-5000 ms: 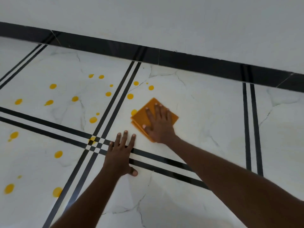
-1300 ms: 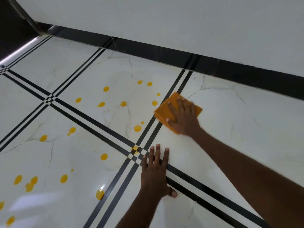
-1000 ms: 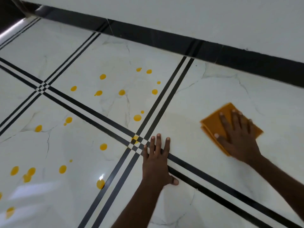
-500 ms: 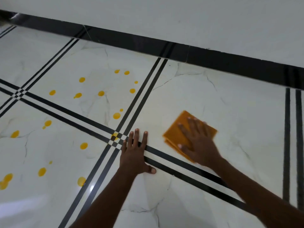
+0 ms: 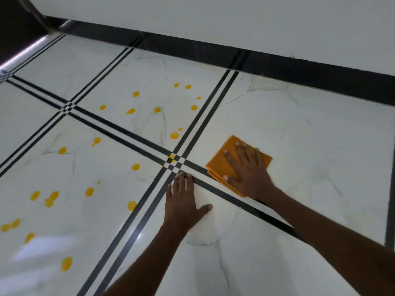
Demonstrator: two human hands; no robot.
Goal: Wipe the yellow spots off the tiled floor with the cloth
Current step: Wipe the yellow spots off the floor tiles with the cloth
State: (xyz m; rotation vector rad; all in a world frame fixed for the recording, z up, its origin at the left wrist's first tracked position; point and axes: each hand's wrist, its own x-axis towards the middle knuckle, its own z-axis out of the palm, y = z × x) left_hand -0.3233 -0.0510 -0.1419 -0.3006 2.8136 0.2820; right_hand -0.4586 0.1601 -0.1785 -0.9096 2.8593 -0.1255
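Observation:
My right hand [image 5: 249, 170] presses flat on a folded orange cloth [image 5: 222, 162] lying on the white marble-look floor tile [image 5: 310, 135], just right of the black stripe crossing [image 5: 174, 162]. My left hand [image 5: 182, 202] rests flat on the floor, fingers together, holding nothing, just below that crossing. Several yellow spots [image 5: 174, 135] dot the tiles to the left, with one small spot [image 5: 171, 156] on the crossing itself. The tile under the cloth shows no spots.
A white wall with a black skirting band [image 5: 277, 63] runs along the far side. A dark corner [image 5: 17, 24] sits at the top left. More yellow spots [image 5: 66, 263] lie at the lower left, near a glare patch.
My right hand has swept the cloth back and forth across the right tile, and now holds it close to the stripe crossing. My left hand has stayed planted beside the crossing.

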